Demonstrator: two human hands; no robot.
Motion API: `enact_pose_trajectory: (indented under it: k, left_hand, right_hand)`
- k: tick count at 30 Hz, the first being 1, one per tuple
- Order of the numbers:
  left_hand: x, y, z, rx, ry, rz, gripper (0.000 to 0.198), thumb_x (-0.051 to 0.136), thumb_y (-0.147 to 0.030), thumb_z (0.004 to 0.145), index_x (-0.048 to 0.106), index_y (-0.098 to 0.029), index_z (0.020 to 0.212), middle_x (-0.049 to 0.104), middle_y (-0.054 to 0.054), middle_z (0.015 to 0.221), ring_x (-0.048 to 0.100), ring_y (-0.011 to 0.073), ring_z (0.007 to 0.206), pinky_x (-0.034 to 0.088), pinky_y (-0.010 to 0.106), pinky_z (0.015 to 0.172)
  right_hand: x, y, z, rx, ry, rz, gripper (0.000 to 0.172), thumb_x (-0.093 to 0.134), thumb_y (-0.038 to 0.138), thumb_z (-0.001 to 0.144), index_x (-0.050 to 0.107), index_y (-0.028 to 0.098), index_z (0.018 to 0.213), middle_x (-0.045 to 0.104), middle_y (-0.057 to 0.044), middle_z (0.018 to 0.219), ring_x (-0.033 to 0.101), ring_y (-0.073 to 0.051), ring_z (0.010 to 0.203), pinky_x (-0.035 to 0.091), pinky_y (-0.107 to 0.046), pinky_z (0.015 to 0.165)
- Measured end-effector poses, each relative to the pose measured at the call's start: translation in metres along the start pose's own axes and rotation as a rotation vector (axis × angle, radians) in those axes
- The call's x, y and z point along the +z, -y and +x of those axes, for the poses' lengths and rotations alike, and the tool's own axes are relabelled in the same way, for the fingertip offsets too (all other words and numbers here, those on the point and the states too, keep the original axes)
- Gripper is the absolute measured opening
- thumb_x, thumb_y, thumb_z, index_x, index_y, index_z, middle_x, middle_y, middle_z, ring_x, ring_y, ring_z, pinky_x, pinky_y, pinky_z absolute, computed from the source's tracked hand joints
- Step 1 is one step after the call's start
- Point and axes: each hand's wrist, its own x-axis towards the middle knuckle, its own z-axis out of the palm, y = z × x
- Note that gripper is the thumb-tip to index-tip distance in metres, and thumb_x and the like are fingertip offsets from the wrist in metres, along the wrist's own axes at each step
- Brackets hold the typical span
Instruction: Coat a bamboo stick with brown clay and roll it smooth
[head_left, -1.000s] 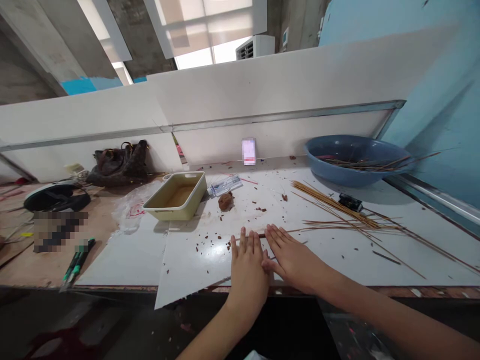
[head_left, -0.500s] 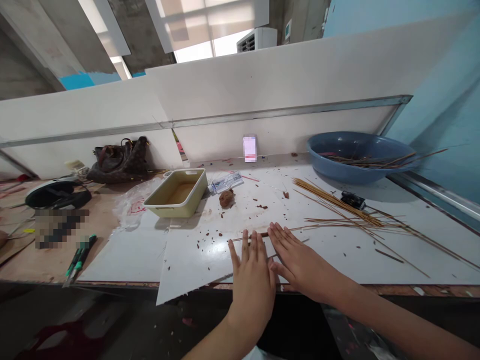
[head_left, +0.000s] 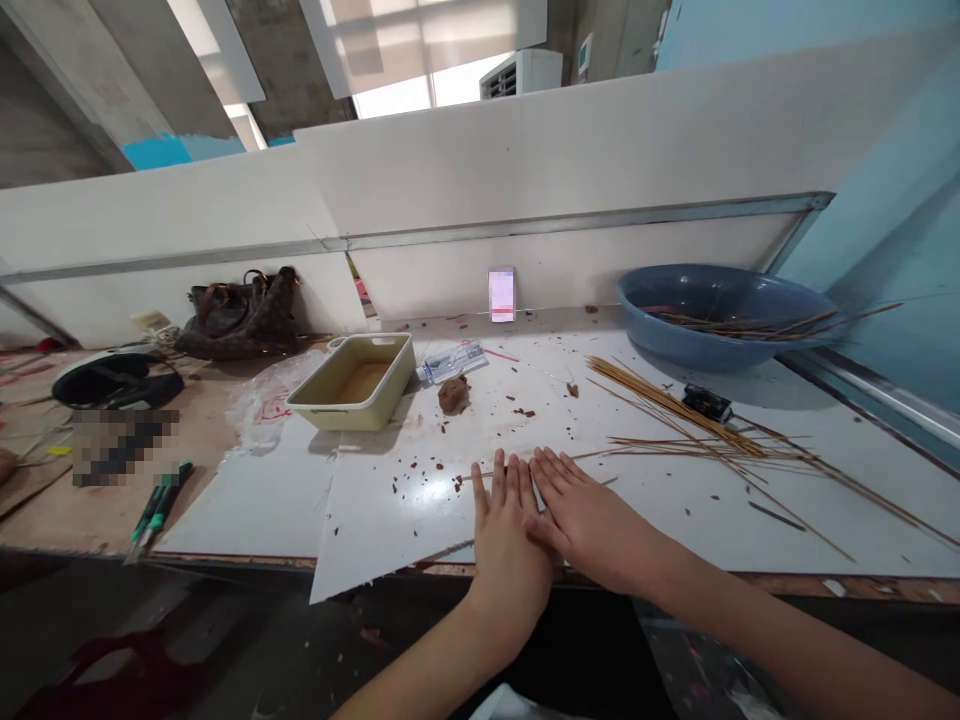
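Operating from a distance, I read both hands as open and flat, palms down, gripping nothing that I can make out. The left hand (head_left: 510, 540) and right hand (head_left: 592, 525) lie side by side, almost touching at the thumbs, on a white board (head_left: 397, 520) laid over the surface. A thin stick (head_left: 466, 477) seems to lie crosswise just under the fingertips of both hands, though most of it is hidden and I cannot tell how firmly they press on it. My judgement: it is light and stiff but brittle, and likely to roll on the slick board. I would take it with the fingertips at an exposed stretch, not lever it from one end. Brown crumbs (head_left: 420, 470) are scattered just left of the left hand. Ahead of that hand sit a brown clay lump (head_left: 454, 394) and a cream tray (head_left: 352, 380). Beyond the right hand lies a loose spread of thin wooden sticks (head_left: 675, 435), with a blue basin (head_left: 675, 290) farther off.
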Motion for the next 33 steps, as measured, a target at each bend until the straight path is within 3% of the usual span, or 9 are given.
enact_pose_trajectory:
  k: [3,9,17,24,33]
  left_hand:
    - [0.001,0.002,-0.002,-0.043,-0.009,-0.011,0.061,0.039,-0.04,0.11,0.041,-0.019,0.168,0.04,0.009,0.173,0.022,0.0347,0.167,0.015,0.066,0.136]
    - [0.0,0.009,0.03,-0.12,0.052,-0.026,0.058,0.033,-0.04,0.114,0.046,-0.016,0.165,0.043,0.011,0.17,0.025,0.0353,0.166,0.017,0.066,0.135]
    - [0.004,0.004,-0.015,-0.076,-0.051,-0.008,0.06,0.04,-0.043,0.112,0.046,-0.018,0.165,0.043,0.009,0.172,0.026,0.0332,0.166,0.019,0.064,0.136]
    - [-0.008,0.012,0.024,-0.156,0.051,-0.047,0.06,0.037,-0.038,0.111,0.047,-0.009,0.163,0.044,0.014,0.17,0.025,0.0364,0.166,0.017,0.068,0.135]
    - [-0.011,0.002,-0.025,-0.082,-0.013,0.007,0.062,0.043,-0.04,0.109,0.046,-0.012,0.165,0.042,0.013,0.172,0.024,0.0362,0.166,0.021,0.066,0.134]
  right_hand:
    - [-0.003,0.003,-0.004,0.008,0.024,0.006,0.095,0.027,0.071,0.109,0.039,-0.006,0.163,0.033,-0.031,0.168,0.035,-0.039,0.161,0.034,-0.059,0.131]
    - [-0.01,-0.009,0.026,0.05,0.067,-0.028,0.091,0.022,0.066,0.111,0.036,-0.007,0.164,0.031,-0.03,0.17,0.03,-0.038,0.163,0.028,-0.057,0.134]
    - [0.001,-0.003,-0.014,-0.018,0.025,-0.018,0.093,0.025,0.071,0.11,0.036,-0.003,0.166,0.029,-0.027,0.172,0.032,-0.037,0.162,0.032,-0.055,0.133]
    - [-0.007,-0.015,0.021,0.024,0.018,-0.03,0.091,0.022,0.067,0.111,0.039,-0.005,0.163,0.034,-0.031,0.169,0.033,-0.039,0.161,0.031,-0.061,0.132]
    - [-0.002,0.0,-0.02,-0.006,0.024,-0.016,0.095,0.024,0.071,0.11,0.036,-0.005,0.165,0.029,-0.03,0.171,0.033,-0.038,0.162,0.036,-0.057,0.13]
